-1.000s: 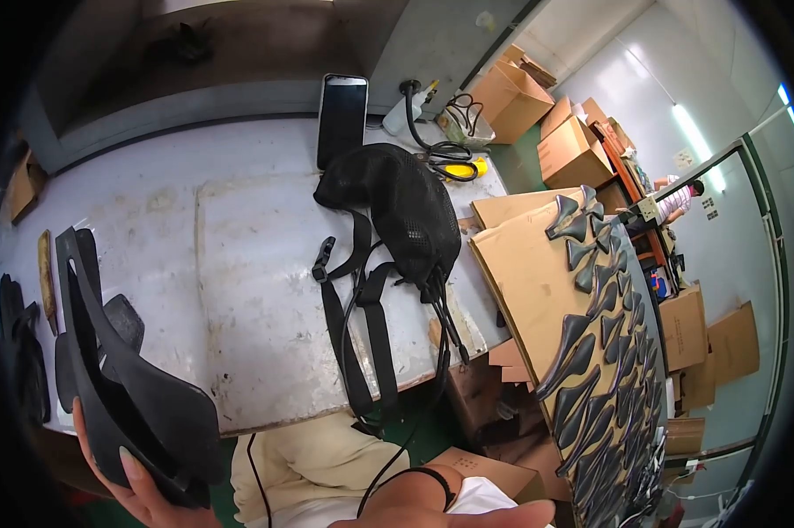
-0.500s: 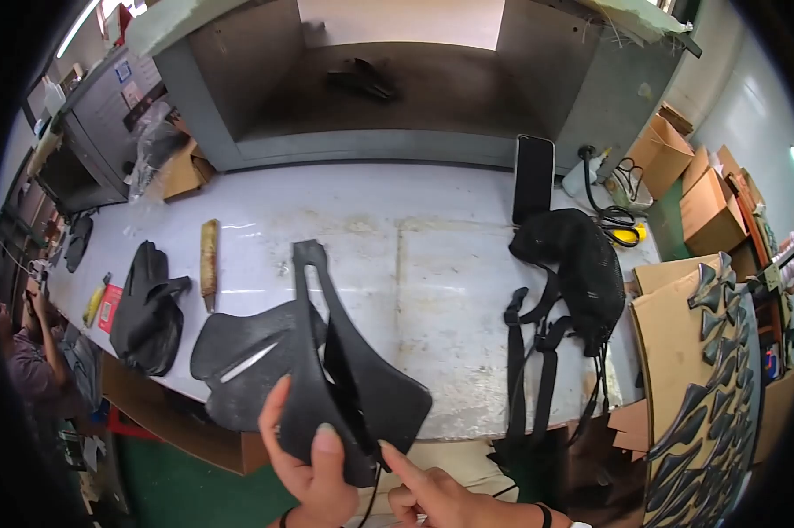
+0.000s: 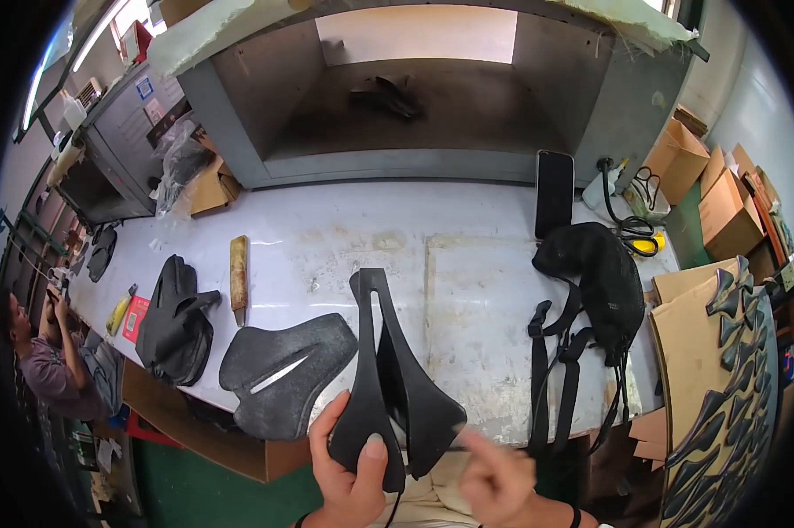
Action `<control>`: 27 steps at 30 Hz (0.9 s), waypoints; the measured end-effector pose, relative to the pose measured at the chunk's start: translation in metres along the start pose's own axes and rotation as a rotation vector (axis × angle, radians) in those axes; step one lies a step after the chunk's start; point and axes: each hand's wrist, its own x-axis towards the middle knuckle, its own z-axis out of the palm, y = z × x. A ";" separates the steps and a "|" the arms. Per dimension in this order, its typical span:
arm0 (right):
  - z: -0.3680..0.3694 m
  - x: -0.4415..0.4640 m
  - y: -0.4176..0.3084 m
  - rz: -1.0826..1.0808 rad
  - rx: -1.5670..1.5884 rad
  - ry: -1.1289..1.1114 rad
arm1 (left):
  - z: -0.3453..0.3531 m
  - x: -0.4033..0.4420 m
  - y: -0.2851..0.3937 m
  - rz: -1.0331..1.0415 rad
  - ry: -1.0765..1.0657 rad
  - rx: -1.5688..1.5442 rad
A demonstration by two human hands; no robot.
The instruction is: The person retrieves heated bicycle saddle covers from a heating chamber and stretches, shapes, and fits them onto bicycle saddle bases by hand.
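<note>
My left hand grips a black bicycle saddle cover near its wide rear end. The thumb lies on the front face and the fingers are behind. Its narrow nose points away from me, and a long slot runs down the middle. My right hand is at the cover's right rear edge, index finger stretched out and the other fingers curled; it is blurred and appears to hold nothing. Whether the fingertip touches the edge, I cannot tell. Left of the cover, a dark grey saddle pad with a central slit lies on the white table.
Farther left lie a wooden-handled tool and black gloves. On the right are a black bag with straps and a phone. A grey metal box stands behind. Another person is at far left.
The saddle cover has moved right in my left hand, uncovering more of the grey pad. My right hand has shifted from the cover's lower rear to its right edge. The view has shifted slightly.
</note>
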 end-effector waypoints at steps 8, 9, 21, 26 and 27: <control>-0.019 0.000 0.003 0.266 -0.136 -0.165 | -0.007 0.006 0.001 0.128 -0.110 -0.115; -0.012 0.011 -0.005 0.004 -0.182 -0.049 | -0.016 0.006 -0.011 0.051 -0.148 0.019; 0.018 0.005 -0.007 -0.013 0.384 0.055 | -0.025 0.007 -0.057 -0.351 -0.628 -1.249; -0.003 0.015 -0.007 0.743 0.745 -0.271 | -0.003 0.001 0.042 -0.788 -0.316 0.228; -0.007 0.022 -0.013 0.685 0.523 -0.347 | -0.013 -0.009 0.005 -0.788 -0.321 0.227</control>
